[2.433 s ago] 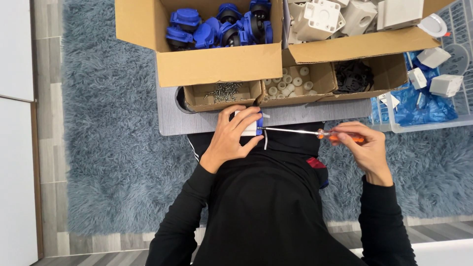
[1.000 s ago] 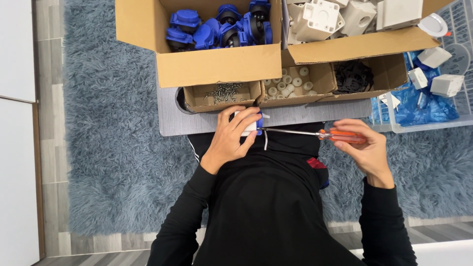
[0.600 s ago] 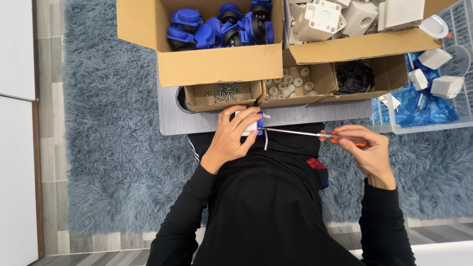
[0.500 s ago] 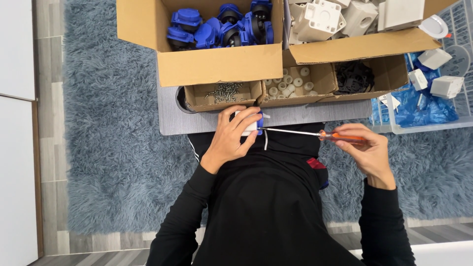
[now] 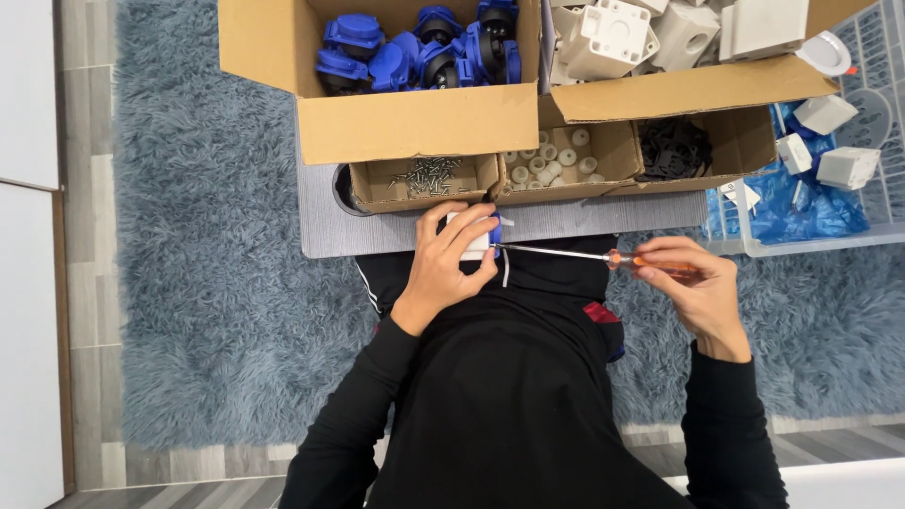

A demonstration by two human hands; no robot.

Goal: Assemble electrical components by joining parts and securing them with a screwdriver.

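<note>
Above our lap, at the grey board's point(image 5: 396, 236) edge, our left hand point(image 5: 448, 269) wraps closed around a white-and-blue part point(image 5: 474, 236). Our right hand point(image 5: 693, 292) grips the orange-handled screwdriver point(image 5: 603, 256), its tip touching that part beside our fingertips point(image 5: 490, 259).

Left hand point(image 5: 451, 264): grips small white-and-blue part point(image 5: 476, 236). Right hand point(image 5: 695, 290): holds orange-handled screwdriver point(image 5: 603, 256), tip at part. Beyond hands: grey worktop point(image 5: 325, 221), cardboard boxes point(image 5: 415, 118).

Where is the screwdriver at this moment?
In the head view, the screwdriver lies level right of centre, just below the grey board's near edge. The right hand grips its orange handle, and its tip meets the white-and-blue part in the left hand.
</note>
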